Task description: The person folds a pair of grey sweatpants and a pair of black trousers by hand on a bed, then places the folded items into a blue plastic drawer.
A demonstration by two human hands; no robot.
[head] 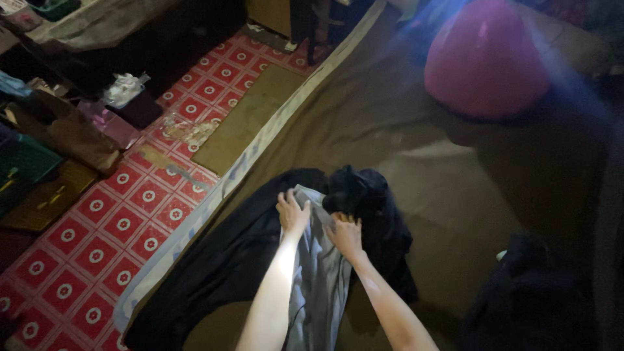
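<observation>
A grey garment (318,279) lies lengthwise on a bed covered with a brown sheet (403,130), on top of a black cloth (227,260). My left hand (292,213) grips the grey garment's far edge on the left. On the right of that same edge my right hand (344,234) pinches the fabric, right beside a bunched black garment (364,192). Both forearms reach forward over the grey cloth.
A pink pillow (484,62) sits at the head of the bed. Another dark cloth pile (533,299) lies at the right. Left of the bed is a red patterned floor (110,221) with a brown mat (250,117), boxes and clutter (78,123).
</observation>
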